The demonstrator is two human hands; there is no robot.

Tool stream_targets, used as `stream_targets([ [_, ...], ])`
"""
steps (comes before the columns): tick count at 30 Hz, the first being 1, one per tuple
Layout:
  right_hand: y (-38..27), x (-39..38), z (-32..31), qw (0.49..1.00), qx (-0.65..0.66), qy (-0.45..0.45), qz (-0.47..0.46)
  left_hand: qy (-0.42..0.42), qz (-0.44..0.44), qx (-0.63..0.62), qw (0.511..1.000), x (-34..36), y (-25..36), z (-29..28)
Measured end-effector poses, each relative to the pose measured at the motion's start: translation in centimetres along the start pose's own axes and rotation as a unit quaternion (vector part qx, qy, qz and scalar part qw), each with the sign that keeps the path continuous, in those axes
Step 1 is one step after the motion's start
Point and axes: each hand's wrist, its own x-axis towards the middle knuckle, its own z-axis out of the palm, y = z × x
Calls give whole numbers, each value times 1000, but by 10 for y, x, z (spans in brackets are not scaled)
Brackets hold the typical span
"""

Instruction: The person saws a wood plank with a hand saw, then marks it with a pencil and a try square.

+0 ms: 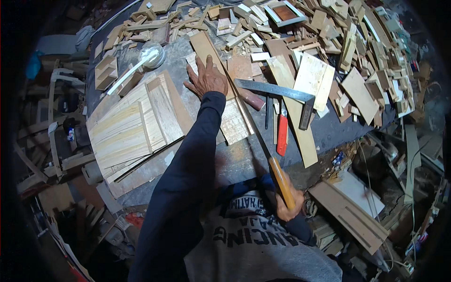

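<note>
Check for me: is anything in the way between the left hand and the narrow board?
Nothing visible: the left hand rests directly on the narrow board. The saw, held by the right hand, runs along the board's right edge, not between them. The metal square lies right of the saw.

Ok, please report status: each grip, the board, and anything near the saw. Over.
Left grip flat on wooden board. Right grip closed around saw handle. Saw blade along board's right edge. Metal square close by blade; contact unclear.
</note>
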Motion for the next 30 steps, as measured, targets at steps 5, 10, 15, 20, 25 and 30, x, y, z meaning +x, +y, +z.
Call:
stream_targets([
  [5, 20, 57, 33, 1000, -4, 4, -25, 12, 17, -21, 1000, -3, 6, 8],
  [10, 8, -8, -6, 995, -14, 37, -95, 19, 0, -27, 999, -1, 8, 0],
  [15, 3, 61, 21, 999, -3, -15, 32, 15, 5, -38, 999, -5, 13, 12],
  [20, -7, 11, -2, 994, 41, 64, -72, 30, -6, -34, 999, 2, 1, 10],
  [25, -1, 64, 9, 965, -106, -187, 148, 10, 14, -26, 1000, -3, 10, 18],
  [30, 17, 5, 12, 998, 28, 35, -39, 42, 20, -25, 999, 2, -6, 14],
])
